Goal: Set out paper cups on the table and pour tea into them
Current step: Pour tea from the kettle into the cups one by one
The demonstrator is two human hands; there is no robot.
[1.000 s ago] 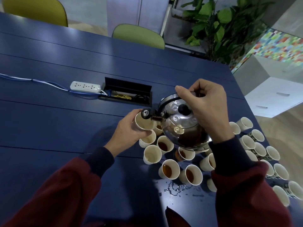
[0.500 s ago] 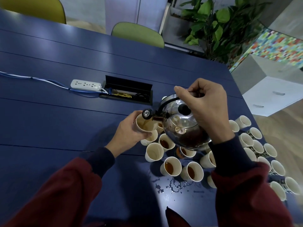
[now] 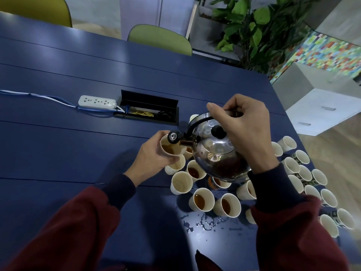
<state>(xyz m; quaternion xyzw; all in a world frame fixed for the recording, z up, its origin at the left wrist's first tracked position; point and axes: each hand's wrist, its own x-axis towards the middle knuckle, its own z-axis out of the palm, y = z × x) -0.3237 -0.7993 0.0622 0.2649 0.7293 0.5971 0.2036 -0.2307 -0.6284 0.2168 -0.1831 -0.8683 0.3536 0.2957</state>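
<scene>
The right hand (image 3: pixel 246 132) clamps the handle of the tilted shiny steel kettle (image 3: pixel 216 153); the left hand (image 3: pixel 154 159) wraps a white paper cup (image 3: pixel 170 148) at its spout, above the dark blue worktop (image 3: pixel 78 153). Overtilting likely overflows the part-filled cup onto the fingers.

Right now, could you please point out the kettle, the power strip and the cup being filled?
kettle (image 3: pixel 213 153): head view, on its shiny lid.
power strip (image 3: pixel 96 102): head view, on its top face.
cup being filled (image 3: pixel 170 149): head view, on the tea inside.

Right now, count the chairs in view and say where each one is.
2: a yellow chair at the far left and a green chair right of it, both beyond the table. More may sit out of view.
</scene>
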